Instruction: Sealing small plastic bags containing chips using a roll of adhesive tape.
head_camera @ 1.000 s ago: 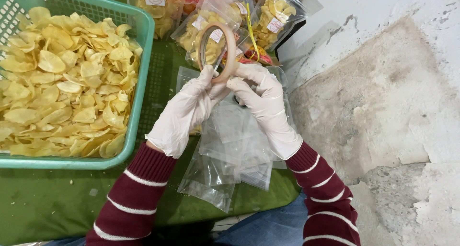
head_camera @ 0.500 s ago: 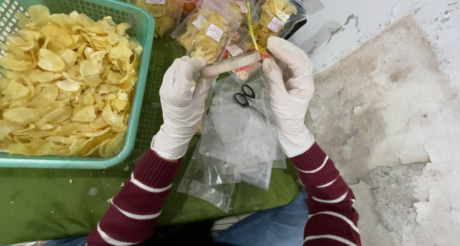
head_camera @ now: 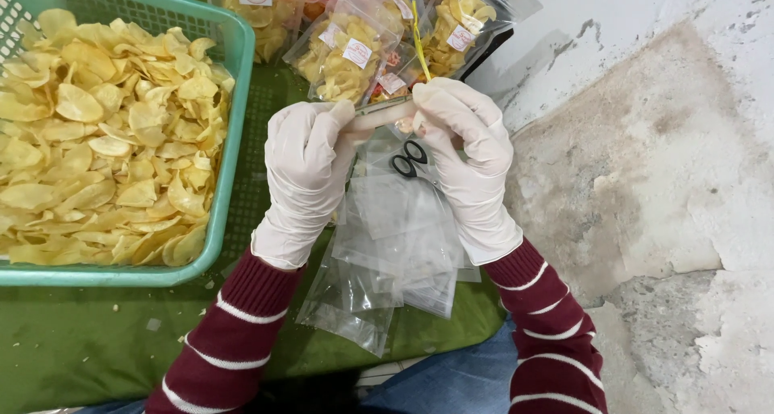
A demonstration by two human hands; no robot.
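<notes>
Thin matt latex gloves are covering the left hand (head_camera: 305,176) and right hand (head_camera: 468,160). Clear glossy plastic bags (head_camera: 395,245) are lying on green cloth (head_camera: 89,341); the basket (head_camera: 230,124) is showing smooth teal plastic.

A green cloth (head_camera: 97,341) carries a teal basket (head_camera: 234,140), clear bags (head_camera: 395,245) and black scissors (head_camera: 409,159).

The green basket (head_camera: 234,140) runs off the left edge; both hands cover most of the scissors (head_camera: 409,159).
</notes>
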